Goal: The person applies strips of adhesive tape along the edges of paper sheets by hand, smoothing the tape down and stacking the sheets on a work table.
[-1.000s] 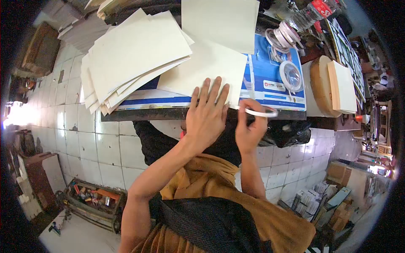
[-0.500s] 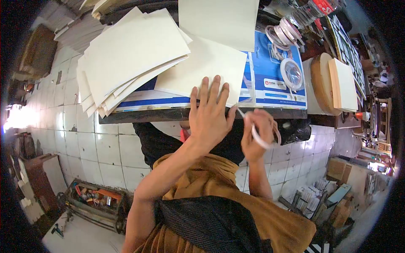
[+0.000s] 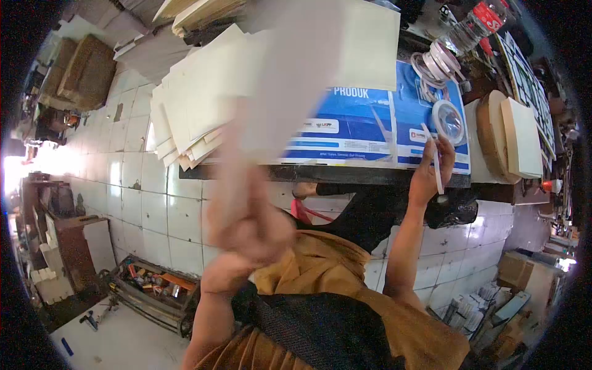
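My left hand point(image 3: 253, 225), smeared by motion, is closed on the lower end of a cream paper sheet point(image 3: 287, 74). The sheet is raised, tilted and blurred above the table's front edge. My right hand point(image 3: 425, 179) holds a narrow white tape roll point(image 3: 435, 160), seen edge-on, over the front right of the table. Just beyond it lies another tape roll point(image 3: 448, 122) with a clear centre. A fanned stack of cream sheets point(image 3: 191, 98) lies on the left, partly hidden by the lifted sheet. Another cream sheet point(image 3: 369, 49) lies at the back.
A blue printed sheet point(image 3: 351, 126) covers the table. Several tape rolls point(image 3: 438, 65) are piled at the back right near a plastic bottle point(image 3: 481, 28). Further right, a cream block point(image 3: 524, 139) rests against a round wooden piece point(image 3: 493, 135). A toolbox point(image 3: 157, 287) stands low on the left.
My left hand has lifted the sheet it was pressing flat and moved left with it, uncovering the blue print. My right hand has moved right and away with the tape roll. The view has shifted slightly.
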{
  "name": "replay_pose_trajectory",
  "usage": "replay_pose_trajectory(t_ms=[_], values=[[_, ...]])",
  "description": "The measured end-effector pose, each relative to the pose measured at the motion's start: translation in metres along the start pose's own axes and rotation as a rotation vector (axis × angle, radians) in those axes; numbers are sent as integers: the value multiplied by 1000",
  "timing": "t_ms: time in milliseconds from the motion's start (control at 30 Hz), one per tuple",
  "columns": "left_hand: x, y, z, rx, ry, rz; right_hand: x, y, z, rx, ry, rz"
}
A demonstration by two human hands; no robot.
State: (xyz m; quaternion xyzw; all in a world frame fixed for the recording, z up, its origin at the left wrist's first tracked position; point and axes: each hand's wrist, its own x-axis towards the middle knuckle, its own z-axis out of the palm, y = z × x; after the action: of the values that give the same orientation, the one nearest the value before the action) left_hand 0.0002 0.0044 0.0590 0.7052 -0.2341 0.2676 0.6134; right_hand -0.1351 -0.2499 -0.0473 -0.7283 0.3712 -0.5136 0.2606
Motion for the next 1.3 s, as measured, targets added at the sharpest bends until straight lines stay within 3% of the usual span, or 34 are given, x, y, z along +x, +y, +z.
replay_pose_trajectory(t_ms=[33, 133, 200, 233, 300, 467, 567, 667, 700, 733, 767, 800, 833, 900, 967, 1067, 1133, 1167, 1200, 1267, 1300], values=[[17, 1, -7, 46, 219, -168, 0, 4, -1, 11, -1, -16], [58, -38, 16, 214, -158, 294, -2, 9, -1, 5, -6, -43], [55, -69, 30, 436, -454, 409, -1, 4, -3, -65, -29, -64], [42, -95, 38, 602, -620, 364, 0, 4, -3, -101, -35, -74], [33, -121, 50, 659, -711, 377, 0, 6, -1, -100, -17, -104], [49, -117, 66, 638, -640, 213, 3, 1, -1, -109, -50, -116], [53, -95, 90, 496, -617, 249, 0, 1, -3, -165, -44, -80], [51, -100, 150, 167, -795, 349, -5, 18, -3, -106, -41, -61], [36, -125, 181, 298, -701, 516, -5, 26, -7, -31, -50, -62], [36, -129, 194, 353, -823, 506, -3, 37, -14, -37, -43, -98], [19, -135, 203, 351, -833, 355, -3, 55, -23, 3, -8, 47], [-5, -151, 216, 289, -827, 319, 0, 64, -31, 25, 5, -14], [-20, -145, 212, 325, -907, 309, 5, 69, -40, -171, -15, -111], [-53, -104, 183, 266, -928, 88, 4, 52, -41, -85, 3, -18], [-82, -77, 155, 294, -904, 124, 3, 75, -39, -13, 1, 32], [-91, -54, 132, 286, -999, 85, 2, 51, -26, -9, -81, 5], [-92, -54, 110, 173, -873, 67, -2, 41, -21, 98, -126, -8], [-93, -51, 100, 89, -820, 61, 2, 44, -25, -64, -226, -169], [-86, -51, 78, 91, -837, 9, -4, 38, -19, -40, -222, -127], [-72, -50, 39, 136, -913, -118, -19, 8, -14, -98, -285, -247], [-64, -46, 23, 231, -974, -197, -26, -13, -8, -49, -331, -169]])
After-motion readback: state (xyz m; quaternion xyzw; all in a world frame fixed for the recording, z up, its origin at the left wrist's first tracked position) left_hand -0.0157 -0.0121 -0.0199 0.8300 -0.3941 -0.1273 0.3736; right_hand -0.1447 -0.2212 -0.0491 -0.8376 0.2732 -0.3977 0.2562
